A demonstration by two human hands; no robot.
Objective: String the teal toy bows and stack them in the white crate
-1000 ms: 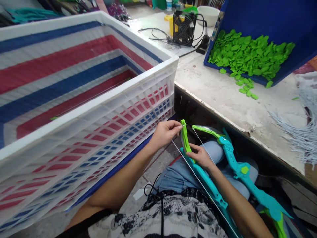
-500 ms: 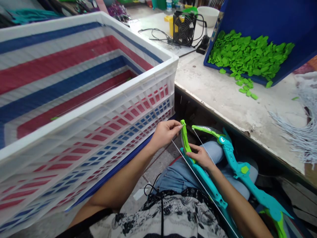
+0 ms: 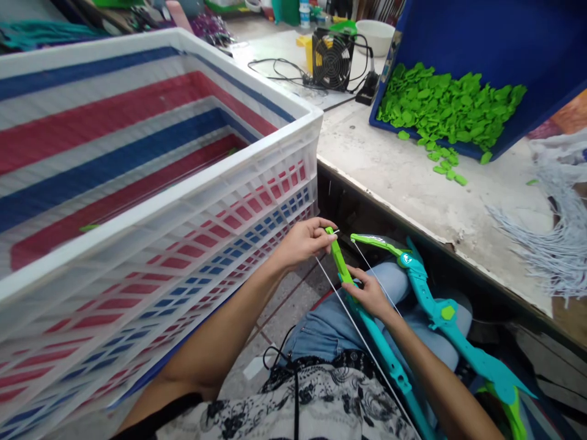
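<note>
A teal toy bow (image 3: 383, 345) with a green limb lies along my lap, angled away from me. My left hand (image 3: 308, 243) pinches the white bowstring (image 3: 345, 310) at the limb's tip, where a short white end pokes out to the right. Lower on the same green limb, my right hand (image 3: 368, 292) is closed around it near the joint with the teal part. A second teal and green bow (image 3: 440, 315) rests across my legs to the right, its own string running down from its tip behind my right forearm.
A large white plastic crate (image 3: 247, 168) lined with striped sheeting stands on the left. On the worktable (image 3: 348, 137) are a blue bin (image 3: 458, 36) tipped on its side with green pieces (image 3: 452, 104), a black fan (image 3: 332, 60) and a bundle of white strings (image 3: 545, 229).
My left hand has come over the limb's tip, and the string's end now sticks out on the right side of it. My right hand keeps its hold. The view has shifted slightly.
</note>
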